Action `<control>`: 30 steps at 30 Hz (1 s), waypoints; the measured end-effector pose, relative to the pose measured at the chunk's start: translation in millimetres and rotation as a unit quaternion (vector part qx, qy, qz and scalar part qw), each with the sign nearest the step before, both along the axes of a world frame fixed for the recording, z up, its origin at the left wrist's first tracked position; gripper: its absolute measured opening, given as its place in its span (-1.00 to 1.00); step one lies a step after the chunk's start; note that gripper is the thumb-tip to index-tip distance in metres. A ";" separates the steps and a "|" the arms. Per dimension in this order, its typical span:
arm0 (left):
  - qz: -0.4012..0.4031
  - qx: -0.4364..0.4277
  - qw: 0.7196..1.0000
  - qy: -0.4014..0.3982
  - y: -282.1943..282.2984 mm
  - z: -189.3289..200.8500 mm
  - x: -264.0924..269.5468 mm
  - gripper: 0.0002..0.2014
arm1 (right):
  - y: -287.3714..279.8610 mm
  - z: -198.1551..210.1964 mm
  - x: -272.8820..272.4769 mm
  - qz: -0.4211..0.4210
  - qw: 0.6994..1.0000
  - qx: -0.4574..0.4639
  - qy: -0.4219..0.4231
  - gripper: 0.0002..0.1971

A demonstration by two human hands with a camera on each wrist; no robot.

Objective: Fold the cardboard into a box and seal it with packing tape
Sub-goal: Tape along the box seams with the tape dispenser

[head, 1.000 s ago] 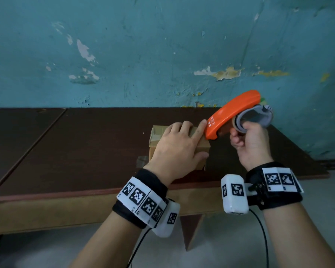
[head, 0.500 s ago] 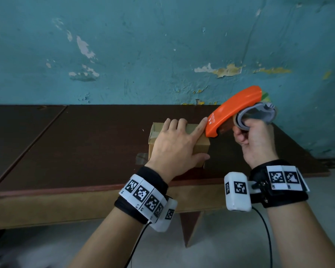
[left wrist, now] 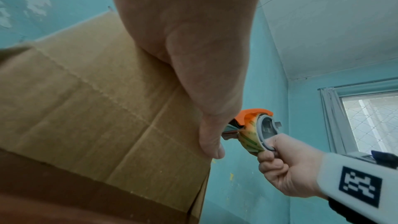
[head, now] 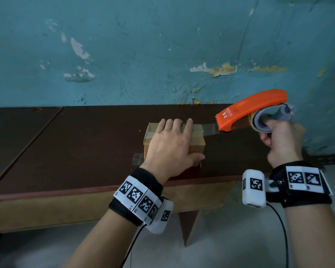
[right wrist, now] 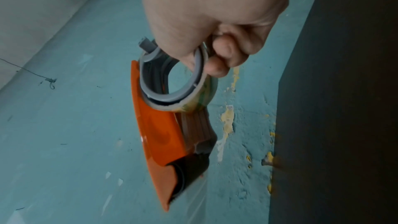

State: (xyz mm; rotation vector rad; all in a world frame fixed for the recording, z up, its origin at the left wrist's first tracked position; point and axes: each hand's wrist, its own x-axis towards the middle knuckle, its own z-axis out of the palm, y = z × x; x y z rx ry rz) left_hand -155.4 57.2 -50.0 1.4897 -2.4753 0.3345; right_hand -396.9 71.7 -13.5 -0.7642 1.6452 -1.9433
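Note:
A small brown cardboard box (head: 196, 145) (left wrist: 96, 117) stands on the dark wooden table (head: 75, 144). My left hand (head: 171, 144) lies flat on its top, fingers straight, thumb (left wrist: 212, 142) down the near right side. My right hand (head: 278, 140) (right wrist: 215, 31) grips the grey ring of an orange tape dispenser (head: 249, 110) (right wrist: 159, 135) (left wrist: 252, 120), held in the air to the right of the box. A clear strip of tape (head: 209, 129) stretches from the box top to the dispenser's mouth.
A peeling teal wall (head: 162, 45) rises right behind the table. A loose piece of tape (head: 138, 158) lies on the table left of the box. The table's front edge (head: 66, 190) is near my wrists. A window (left wrist: 370, 113) shows at the right in the left wrist view.
My right hand has pulled the dispenser away to the right of the box, drawing out a strip of tape. My left hand has flattened on the box top.

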 end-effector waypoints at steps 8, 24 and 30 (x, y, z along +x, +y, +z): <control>-0.003 0.000 1.000 0.003 -0.2 -0.5 1.3 0.03 | 6.1 2.7 -3.7 -0.005 1.000 0.001 0.010 -0.86; -0.009 0.007 1.000 0.007 -0.2 -0.6 1.6 0.01 | 2.7 -4.4 -13.9 -0.049 0.944 0.141 0.293 -0.91; -0.024 0.000 1.000 0.004 -1.9 -2.1 1.6 -0.06 | 0.6 -8.9 17.8 -0.025 0.891 0.069 0.447 -0.65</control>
